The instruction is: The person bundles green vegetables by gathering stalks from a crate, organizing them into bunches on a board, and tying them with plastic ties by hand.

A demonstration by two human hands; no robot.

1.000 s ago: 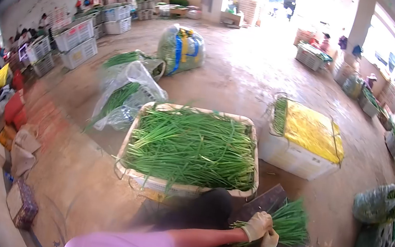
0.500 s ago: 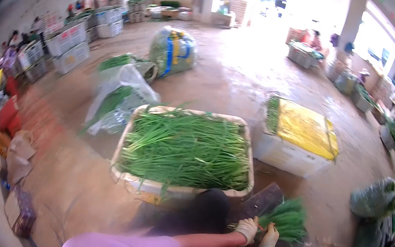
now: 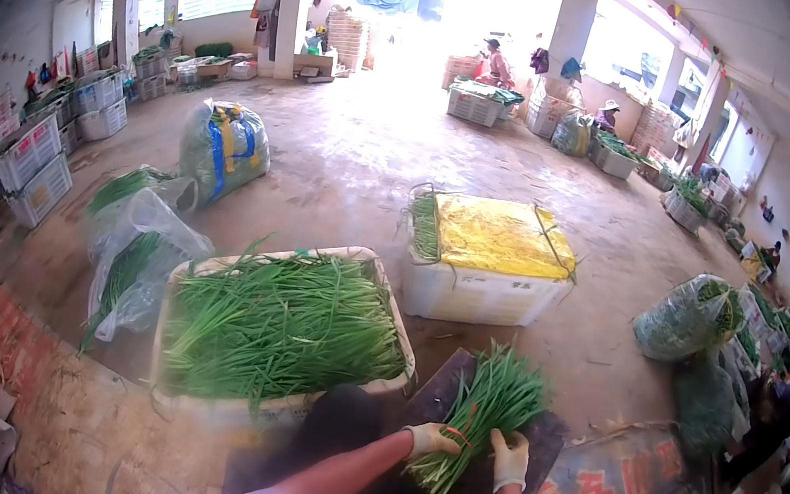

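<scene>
My left hand (image 3: 435, 440), in a pale glove, grips the left side of a bunch of green onions (image 3: 496, 388) at a red-orange band (image 3: 455, 435) near the stem end. My right hand (image 3: 509, 460), also gloved, holds the bunch's right edge, its fingers partly hidden by the stems. Leaves fan out away from me, while the stem ends point toward my lap. Under the bunch is a dark board (image 3: 539, 444). To the left, a large pale tub (image 3: 376, 383) is filled with loose green onions (image 3: 288, 328).
Ahead stands a white crate (image 3: 478, 299) topped by a yellow sheet (image 3: 502, 237). Stuffed plastic bags stand at left (image 3: 224, 152) and right (image 3: 688, 319). Clear plastic (image 3: 147, 253) wraps more greens beside the tub. Stacked crates (image 3: 33, 161) line the left wall; people sit farther off.
My view has swung right. The bunch has turned so its leaves point more away from me, and my hands have moved from close together to either side of it.
</scene>
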